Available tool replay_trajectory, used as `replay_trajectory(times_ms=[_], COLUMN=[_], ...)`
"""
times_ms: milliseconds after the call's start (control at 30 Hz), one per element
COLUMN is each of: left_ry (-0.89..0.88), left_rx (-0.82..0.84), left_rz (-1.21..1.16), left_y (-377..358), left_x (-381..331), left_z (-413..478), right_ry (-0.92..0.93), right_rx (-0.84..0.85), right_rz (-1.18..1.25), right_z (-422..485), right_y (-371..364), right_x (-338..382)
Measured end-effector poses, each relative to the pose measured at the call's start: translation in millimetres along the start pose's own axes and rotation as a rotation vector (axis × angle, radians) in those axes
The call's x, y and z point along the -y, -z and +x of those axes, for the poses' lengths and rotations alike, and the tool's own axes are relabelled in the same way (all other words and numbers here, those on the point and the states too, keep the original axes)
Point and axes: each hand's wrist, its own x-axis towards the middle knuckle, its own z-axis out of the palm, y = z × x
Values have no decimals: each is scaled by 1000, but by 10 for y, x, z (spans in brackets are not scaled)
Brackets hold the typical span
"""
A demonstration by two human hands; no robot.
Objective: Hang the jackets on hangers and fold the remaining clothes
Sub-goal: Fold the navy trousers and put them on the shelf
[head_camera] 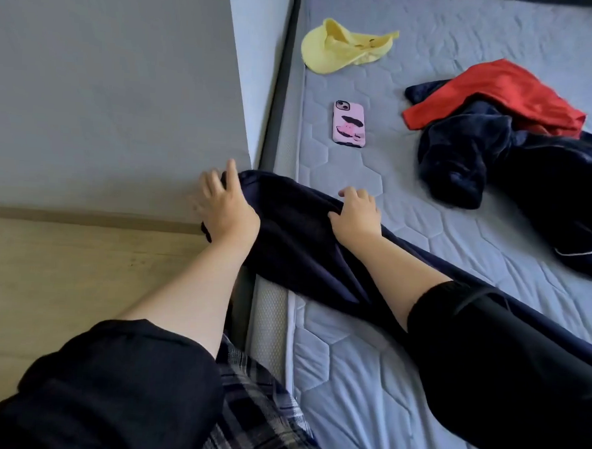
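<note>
A dark navy garment (294, 224) lies stretched across the left edge of the quilted mattress (365, 382) and hangs a little over its side. My left hand (225, 207) grips its far end by the wall, fingers curled round the cloth. My right hand (356, 215) rests on the garment's upper edge with fingers curled into the fabric. At the right lies a heap of clothes: a red garment (500, 94) on top of a fuzzy dark blue one (469, 158) and a dark jacket (569, 211) with white piping.
A pink-cased phone (349, 124) lies on the mattress beyond my hands. A yellow cap (338, 48) sits further back. A grey wall (106, 87) and wood floor (62, 263) are on the left. Plaid cloth (254, 411) shows at the bottom.
</note>
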Motion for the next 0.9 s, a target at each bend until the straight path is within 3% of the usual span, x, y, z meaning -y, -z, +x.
replay_trajectory(times_ms=[67, 200, 367, 567, 800, 867, 900], left_ry=[-210, -458, -476, -857, -957, -970, -965], left_rx=[201, 442, 490, 397, 550, 606, 625], left_rz=[67, 88, 158, 139, 67, 85, 95], left_y=[-156, -395, -474, -465, -588, -635, -652], left_x=[-221, -579, -986, -1119, -1320, -1418, -1473], left_z=[-226, -671, -1223, -1593, -1828, -1996, -2067], right_ry=[-31, -60, -105, -327, -685, -668, -624], right_rx=[68, 0, -131, -247, 63, -20, -138], right_rz=[-32, 0, 52, 24, -261, -254, -214], right_z=[-65, -493, -1174, -1550, -1607, -1543, -1492], right_y=[11, 65, 138, 383, 866, 998, 1055], right_x=[-177, -752, -1432, -2053, -2597, -2653, -2684])
